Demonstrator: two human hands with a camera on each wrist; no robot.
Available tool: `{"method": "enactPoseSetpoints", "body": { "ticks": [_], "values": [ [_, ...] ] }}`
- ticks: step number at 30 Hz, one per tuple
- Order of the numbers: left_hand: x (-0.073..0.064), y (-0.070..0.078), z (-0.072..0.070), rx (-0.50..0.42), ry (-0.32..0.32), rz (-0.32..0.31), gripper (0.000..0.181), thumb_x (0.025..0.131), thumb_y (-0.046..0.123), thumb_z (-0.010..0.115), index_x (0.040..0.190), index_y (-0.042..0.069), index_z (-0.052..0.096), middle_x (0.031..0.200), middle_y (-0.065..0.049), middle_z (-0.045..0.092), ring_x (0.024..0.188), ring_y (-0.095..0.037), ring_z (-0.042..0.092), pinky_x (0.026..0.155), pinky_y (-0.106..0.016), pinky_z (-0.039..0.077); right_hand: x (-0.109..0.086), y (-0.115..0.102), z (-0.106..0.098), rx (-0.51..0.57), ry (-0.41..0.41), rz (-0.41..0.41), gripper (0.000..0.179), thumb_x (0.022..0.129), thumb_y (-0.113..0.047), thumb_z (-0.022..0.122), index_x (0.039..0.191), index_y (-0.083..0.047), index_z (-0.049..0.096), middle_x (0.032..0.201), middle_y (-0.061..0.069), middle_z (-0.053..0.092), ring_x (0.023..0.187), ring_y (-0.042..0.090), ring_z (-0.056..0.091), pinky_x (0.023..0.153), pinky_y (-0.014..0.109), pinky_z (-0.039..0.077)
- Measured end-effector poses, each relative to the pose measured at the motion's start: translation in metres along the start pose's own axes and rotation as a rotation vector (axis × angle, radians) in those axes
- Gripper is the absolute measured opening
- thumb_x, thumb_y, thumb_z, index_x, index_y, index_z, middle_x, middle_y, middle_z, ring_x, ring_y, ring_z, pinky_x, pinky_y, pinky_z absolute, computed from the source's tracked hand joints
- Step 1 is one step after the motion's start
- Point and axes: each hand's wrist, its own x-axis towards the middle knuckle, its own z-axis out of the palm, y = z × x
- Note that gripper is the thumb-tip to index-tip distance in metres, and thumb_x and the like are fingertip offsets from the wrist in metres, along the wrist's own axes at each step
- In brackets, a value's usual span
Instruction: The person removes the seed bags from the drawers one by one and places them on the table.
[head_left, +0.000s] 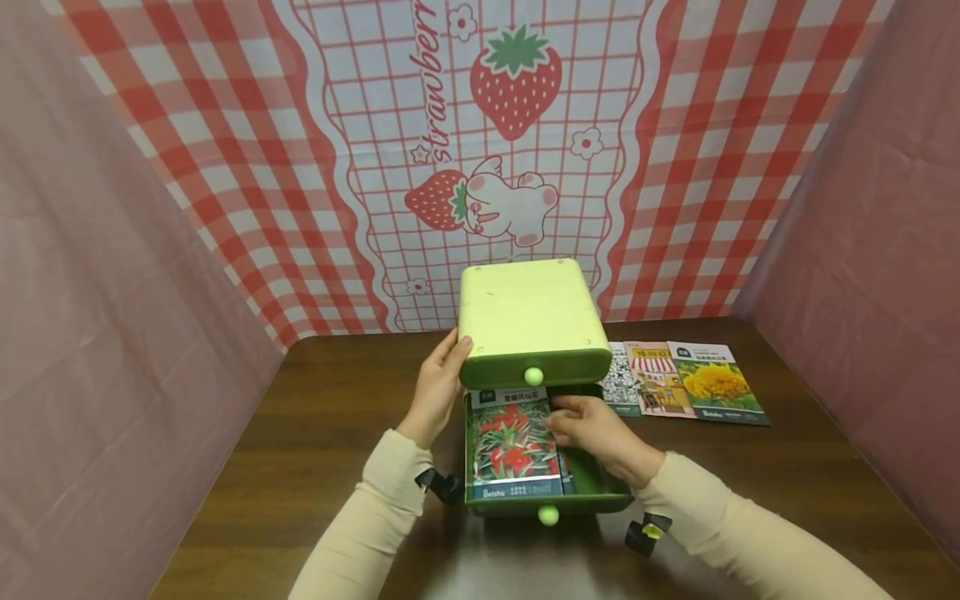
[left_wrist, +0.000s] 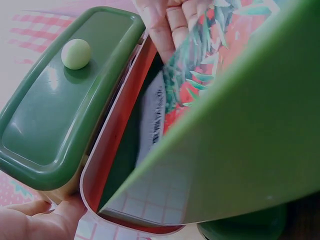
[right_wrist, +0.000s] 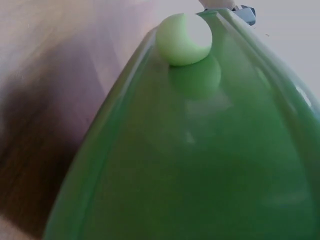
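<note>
A pale-yellow and green two-tier drawer box stands on the table, its lower drawer pulled out. My left hand rests along the left side of the upper tier, with the thumb near the front corner. In the drawer lies a seed packet printed with red flowers, and another packet's edge shows beneath it. My right hand reaches into the drawer and holds the flowered packet by its right edge, fingers bent. In the left wrist view that packet partly covers the fingers. The right wrist view shows only the drawer front and its knob.
To the right of the box, several packets lie overlapping: a yellow-flower packet, a pink illustrated one and a white-patterned one. A strawberry-printed cloth hangs behind, with pink curtains at the sides.
</note>
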Motion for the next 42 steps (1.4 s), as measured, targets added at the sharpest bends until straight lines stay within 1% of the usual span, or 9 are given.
{"method": "enactPoseSetpoints", "body": {
  "ticks": [5, 8, 12, 19, 25, 28, 33, 39, 42],
  "values": [
    [-0.001, 0.001, 0.0, 0.009, -0.006, 0.006, 0.067, 0.098, 0.046, 0.056, 0.153, 0.016, 0.034, 0.148, -0.011, 0.048, 0.086, -0.007, 0.058, 0.064, -0.021, 0.047, 0.0, -0.002, 0.002, 0.014, -0.04, 0.062, 0.053, 0.094, -0.002, 0.057, 0.136, 0.02, 0.037, 0.101, 0.022, 0.068, 0.078, 0.011, 0.064, 0.073, 0.029, 0.06],
    [-0.001, 0.002, 0.0, 0.009, -0.01, 0.002, 0.066, 0.098, 0.045, 0.056, 0.153, 0.017, 0.034, 0.146, -0.011, 0.049, 0.083, -0.007, 0.058, 0.064, -0.022, 0.046, 0.0, -0.002, 0.004, -0.006, -0.062, 0.075, 0.041, 0.092, -0.001, 0.058, 0.126, 0.016, 0.044, 0.082, 0.006, 0.063, 0.069, 0.009, 0.057, 0.066, 0.028, 0.06],
    [-0.001, 0.002, -0.001, 0.014, -0.01, 0.0, 0.065, 0.098, 0.045, 0.056, 0.153, 0.018, 0.035, 0.145, -0.011, 0.05, 0.083, -0.008, 0.058, 0.065, -0.024, 0.045, 0.0, 0.0, 0.005, -0.033, -0.082, 0.06, 0.026, 0.092, 0.0, 0.057, 0.114, 0.012, 0.049, 0.074, 0.001, 0.057, 0.066, 0.009, 0.054, 0.062, 0.029, 0.059],
    [0.0, 0.001, 0.0, -0.002, -0.005, -0.003, 0.064, 0.099, 0.043, 0.055, 0.153, 0.016, 0.034, 0.146, -0.012, 0.05, 0.09, -0.007, 0.061, 0.069, -0.021, 0.049, -0.003, -0.002, 0.002, -0.068, -0.017, 0.036, 0.032, 0.092, -0.001, 0.06, 0.117, 0.017, 0.055, 0.091, 0.013, 0.068, 0.069, 0.009, 0.061, 0.067, 0.032, 0.061],
    [0.0, 0.0, 0.001, -0.006, -0.011, 0.003, 0.065, 0.099, 0.043, 0.055, 0.153, 0.015, 0.033, 0.149, -0.011, 0.046, 0.103, -0.01, 0.062, 0.079, -0.022, 0.053, -0.006, -0.004, -0.007, -0.073, -0.002, 0.041, 0.038, 0.093, -0.005, 0.059, 0.123, 0.018, 0.054, 0.105, 0.022, 0.067, 0.075, 0.01, 0.063, 0.071, 0.031, 0.061],
    [0.0, 0.0, 0.001, -0.01, -0.015, 0.007, 0.065, 0.099, 0.043, 0.055, 0.154, 0.014, 0.033, 0.152, -0.009, 0.044, 0.112, -0.014, 0.061, 0.09, -0.025, 0.053, -0.008, -0.006, -0.012, -0.056, -0.01, 0.059, 0.04, 0.094, -0.007, 0.058, 0.126, 0.017, 0.052, 0.105, 0.018, 0.066, 0.076, 0.009, 0.059, 0.07, 0.028, 0.059],
    [-0.001, 0.0, 0.001, -0.016, -0.014, 0.008, 0.065, 0.099, 0.042, 0.055, 0.153, 0.014, 0.033, 0.151, -0.01, 0.044, 0.116, -0.017, 0.06, 0.098, -0.03, 0.052, -0.014, -0.01, -0.021, -0.014, -0.042, 0.107, 0.037, 0.096, -0.008, 0.057, 0.125, 0.014, 0.054, 0.085, 0.004, 0.055, 0.072, 0.009, 0.048, 0.065, 0.022, 0.054],
    [-0.001, 0.0, 0.0, -0.013, -0.009, 0.01, 0.066, 0.099, 0.043, 0.055, 0.154, 0.014, 0.033, 0.149, -0.011, 0.047, 0.11, -0.014, 0.062, 0.089, -0.026, 0.054, -0.022, -0.012, -0.03, 0.011, -0.063, 0.115, 0.042, 0.097, -0.011, 0.055, 0.13, 0.015, 0.05, 0.091, 0.002, 0.061, 0.074, 0.008, 0.051, 0.068, 0.022, 0.055],
    [-0.001, 0.0, -0.001, -0.003, -0.01, 0.008, 0.066, 0.099, 0.044, 0.055, 0.154, 0.015, 0.032, 0.149, -0.01, 0.047, 0.107, -0.012, 0.063, 0.084, -0.024, 0.053, -0.026, -0.012, -0.033, 0.012, -0.068, 0.121, 0.049, 0.098, -0.012, 0.055, 0.136, 0.016, 0.045, 0.087, 0.001, 0.058, 0.071, 0.007, 0.048, 0.068, 0.021, 0.053]
  ]
}}
